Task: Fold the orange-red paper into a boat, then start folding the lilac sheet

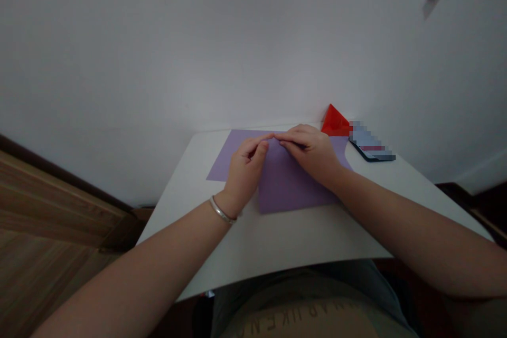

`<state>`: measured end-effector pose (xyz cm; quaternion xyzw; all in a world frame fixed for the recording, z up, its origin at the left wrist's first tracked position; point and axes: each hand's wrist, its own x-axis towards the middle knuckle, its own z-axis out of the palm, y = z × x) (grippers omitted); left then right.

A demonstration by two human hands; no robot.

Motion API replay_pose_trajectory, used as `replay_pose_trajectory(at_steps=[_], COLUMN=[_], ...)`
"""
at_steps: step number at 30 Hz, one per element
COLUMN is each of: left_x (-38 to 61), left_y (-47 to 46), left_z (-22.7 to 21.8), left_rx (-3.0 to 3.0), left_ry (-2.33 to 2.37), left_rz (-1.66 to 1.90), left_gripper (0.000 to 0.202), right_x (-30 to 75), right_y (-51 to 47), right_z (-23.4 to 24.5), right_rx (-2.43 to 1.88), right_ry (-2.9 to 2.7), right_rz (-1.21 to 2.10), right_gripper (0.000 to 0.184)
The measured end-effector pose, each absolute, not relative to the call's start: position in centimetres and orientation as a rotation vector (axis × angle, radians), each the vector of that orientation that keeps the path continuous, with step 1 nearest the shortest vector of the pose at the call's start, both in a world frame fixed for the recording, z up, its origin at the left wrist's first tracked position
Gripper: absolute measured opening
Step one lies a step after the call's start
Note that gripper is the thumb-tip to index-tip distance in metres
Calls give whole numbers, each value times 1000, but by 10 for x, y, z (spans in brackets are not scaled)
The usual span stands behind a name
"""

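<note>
- A purple, straight-edged paper sheet (295, 185) is being pinched at its far edge by the left hand (246, 162) and right hand (315, 150).
- It is being held over a white, flat-topped table (285, 243).

Head-worn view, looking forward and down, hands (246, 162) near mid-frame, table (277, 243) close below, wall (245, 37) ahead
</note>
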<state>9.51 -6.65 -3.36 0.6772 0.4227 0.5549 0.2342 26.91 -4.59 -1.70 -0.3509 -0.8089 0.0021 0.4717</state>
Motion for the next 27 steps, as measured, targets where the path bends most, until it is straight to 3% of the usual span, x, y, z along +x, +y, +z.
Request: replay_pose_trajectory(at_steps=[11,18,27], left_x=[102,102,96], left_y=[-64,-68,-63], left_z=[-36,-34,-30], left_rx=[1688,1600,1780], left_ry=[1044,922,1132], left_rz=[1588,1432,1250], left_gripper=[14,27,26], right_x=[267,267,269], right_y=[-50,-53,-53], right_z=[-15,-13,-13], right_rx=[-796,-743,-702], right_ry=[-1975,-1998,-2014], right_rz=[14,0,-32], right_gripper=[17,13,14])
